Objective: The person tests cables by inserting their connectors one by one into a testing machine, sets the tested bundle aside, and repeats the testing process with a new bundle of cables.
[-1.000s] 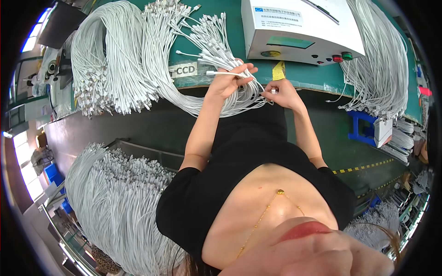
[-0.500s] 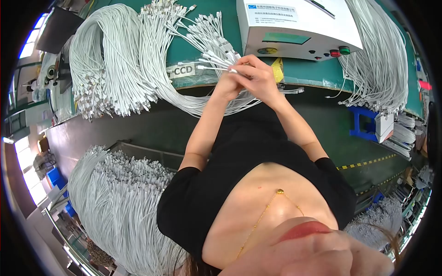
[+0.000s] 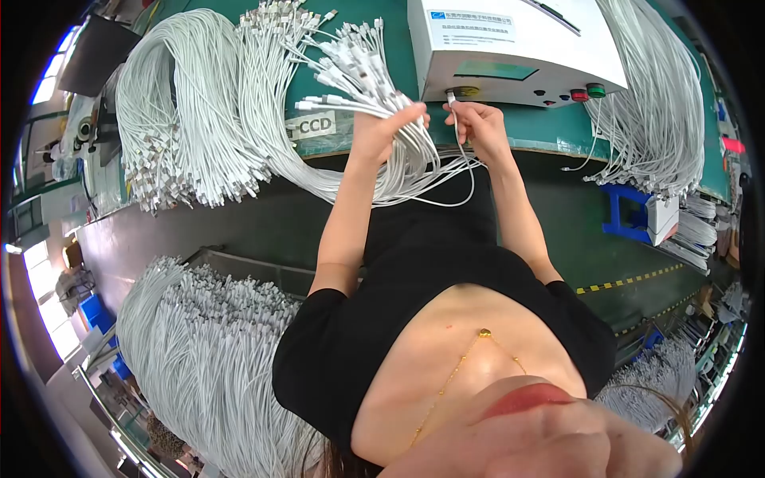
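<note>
Left hand (image 3: 378, 137) is closed around a bundle of white USB cables (image 3: 416, 151), thumb across the cords just short of their plugs; the right hand (image 3: 480, 127) has thumb and fingers pinched together on 1 cable (image 3: 457, 131), close behind its plug (image 3: 451, 97). Nearest the body, slack cords sag in loops before the near edge of the green tabletop (image 3: 400, 36), which suggests thin, light, springy wire that bends readily but will not stand straight unaided. Each strand should weigh very little, though the gathered bundle would drag somewhat and its smooth jackets could slide over each other, so a full-palm grip near the plugs looks right. A lone cable is better taken by its rigid plug housing, the tip left clear, since tugging at the cord could strain the joint. Farther in, the bundle's plugs fan out toward the far left, near the CCD label (image 3: 313, 125). The pinched plug is at the near face of the white bench tester (image 3: 518, 68), beside the yellow oval (image 3: 465, 92) at left; whether it is seated cannot be told.
</note>
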A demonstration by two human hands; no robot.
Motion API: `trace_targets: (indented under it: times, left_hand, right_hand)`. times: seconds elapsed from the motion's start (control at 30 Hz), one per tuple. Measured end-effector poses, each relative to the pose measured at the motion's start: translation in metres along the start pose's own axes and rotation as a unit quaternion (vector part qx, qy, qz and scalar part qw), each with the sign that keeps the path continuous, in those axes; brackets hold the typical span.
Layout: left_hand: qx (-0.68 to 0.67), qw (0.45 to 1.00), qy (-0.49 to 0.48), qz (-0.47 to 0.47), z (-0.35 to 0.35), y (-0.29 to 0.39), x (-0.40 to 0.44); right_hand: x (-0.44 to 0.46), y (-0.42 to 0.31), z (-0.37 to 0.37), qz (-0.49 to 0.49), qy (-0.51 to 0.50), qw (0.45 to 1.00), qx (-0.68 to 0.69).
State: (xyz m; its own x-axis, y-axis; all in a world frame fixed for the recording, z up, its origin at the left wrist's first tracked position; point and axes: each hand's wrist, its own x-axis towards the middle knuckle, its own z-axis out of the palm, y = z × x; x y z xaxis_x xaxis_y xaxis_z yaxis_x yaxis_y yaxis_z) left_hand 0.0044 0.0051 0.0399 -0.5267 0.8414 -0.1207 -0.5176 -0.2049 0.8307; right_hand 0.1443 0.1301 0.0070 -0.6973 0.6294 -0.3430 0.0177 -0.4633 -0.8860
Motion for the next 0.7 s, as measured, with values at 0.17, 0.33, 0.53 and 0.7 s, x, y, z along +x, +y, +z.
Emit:
trace_targets:
  times: [0.17,0.33,0.53,0.7]
  left_hand:
    - [-0.04,0.997,0.062,-0.037,-0.012,-0.004,0.016]
    - [-0.046,0.996,0.06,-0.041,-0.008,-0.009,0.017]
    - [-0.022,0.996,0.069,-0.056,-0.005,-0.007,0.017]
    - [0.024,0.997,0.06,-0.033,-0.003,-0.013,0.015]
  right_hand:
    - [0.004,0.002,0.01,-0.04,0.052,0.997,0.041]
    - [0.01,-0.002,0.008,-0.029,0.051,0.998,0.02]
    - [0.015,-0.002,0.012,-0.022,0.066,0.997,0.018]
    - [0.0,0.005,0.017,-0.083,0.012,0.995,-0.047]
